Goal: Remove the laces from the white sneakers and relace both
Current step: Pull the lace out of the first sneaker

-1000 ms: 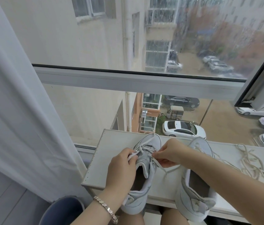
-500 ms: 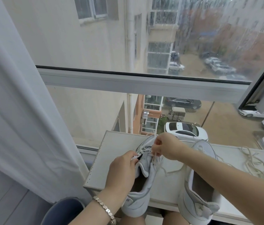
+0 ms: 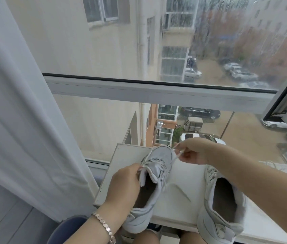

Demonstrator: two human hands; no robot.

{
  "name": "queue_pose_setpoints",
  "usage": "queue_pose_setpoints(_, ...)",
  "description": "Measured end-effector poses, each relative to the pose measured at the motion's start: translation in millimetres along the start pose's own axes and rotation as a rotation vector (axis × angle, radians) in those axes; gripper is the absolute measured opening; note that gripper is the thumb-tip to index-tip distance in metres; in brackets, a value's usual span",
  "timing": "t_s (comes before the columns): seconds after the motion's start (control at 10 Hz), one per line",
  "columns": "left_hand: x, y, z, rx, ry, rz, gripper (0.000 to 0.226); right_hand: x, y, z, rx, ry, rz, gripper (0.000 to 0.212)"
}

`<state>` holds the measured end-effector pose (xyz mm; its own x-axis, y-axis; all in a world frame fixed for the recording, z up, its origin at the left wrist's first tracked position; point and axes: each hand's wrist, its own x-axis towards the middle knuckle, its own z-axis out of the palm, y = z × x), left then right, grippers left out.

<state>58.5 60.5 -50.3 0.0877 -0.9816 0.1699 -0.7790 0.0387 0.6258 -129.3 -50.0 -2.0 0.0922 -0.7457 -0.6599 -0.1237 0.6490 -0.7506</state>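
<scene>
- Right hand (image 3: 193,152): thumb and forefinger are pressed together on the free end of the lace (image 3: 176,156). The other fingers are curled. The hand is raised just beyond and to the right of the toe of the left sneaker (image 3: 158,164).
- Lace: it runs taut from that pinch down to the eyelets of the left sneaker. Lower rows are crossed over the tongue.
- Left hand (image 3: 124,184): fingers are curled round the left side of the left sneaker's collar. The fingertips pinch at the top eyelet, where a short bit of lace shows. A bracelet (image 3: 104,226) sits on the wrist.
- Left sneaker: it lies on the white board (image 3: 179,191) with its toe pointing away. The heel overhangs the near edge above a bare knee (image 3: 146,237).
- Right sneaker (image 3: 218,205): it lies on the same board, well to the right of the first and apart from it. Its heel is also past the near edge. The right forearm crosses above its toe.
- Surroundings: a pale curtain (image 3: 24,120) hangs at the left. A window frame (image 3: 156,93) spans the view behind the board, with parked cars below.
</scene>
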Motion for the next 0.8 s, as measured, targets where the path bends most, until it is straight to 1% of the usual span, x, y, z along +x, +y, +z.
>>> queue_pose_setpoints(0.1,0.9,2.0,3.7,-0.017,-0.058,-0.026,0.021,7.6,-1.9,9.2,0.199,-0.062,0.095,0.019)
queue_pose_setpoints(0.2,1.2,-1.2,2.1,-0.027,-0.046,-0.035,0.021,4.2,-0.7,1.7,-0.471,0.161,-0.191,0.009)
queue_pose_setpoints(0.3,2.7,1.4,2.9,-0.032,-0.064,-0.035,0.021,4.2,-0.7,-4.3,-0.993,0.428,-0.730,0.013)
queue_pose_setpoints(0.4,3.6,3.0,4.7,-0.047,-0.058,-0.038,0.020,6.3,0.5,8.0,-0.297,0.323,-0.317,0.022)
queue_pose_setpoints(0.5,2.5,1.3,4.8,-0.050,-0.046,-0.038,0.020,0.7,10.6,19.1,0.378,-0.098,0.214,0.045)
queue_pose_setpoints(0.6,4.5,0.9,4.5,-0.066,-0.058,-0.026,0.021,2.9,17.0,20.1,0.368,-0.060,0.152,0.050)
queue_pose_setpoints(0.7,5.3,2.4,5.6,-0.087,-0.134,-0.001,0.023,0.9,18.7,18.3,0.060,0.070,0.070,0.046)
queue_pose_setpoints(0.8,10.2,-1.4,2.7,-0.090,-0.113,-0.012,0.025,3.2,13.5,12.4,-0.219,0.230,-0.128,0.045)
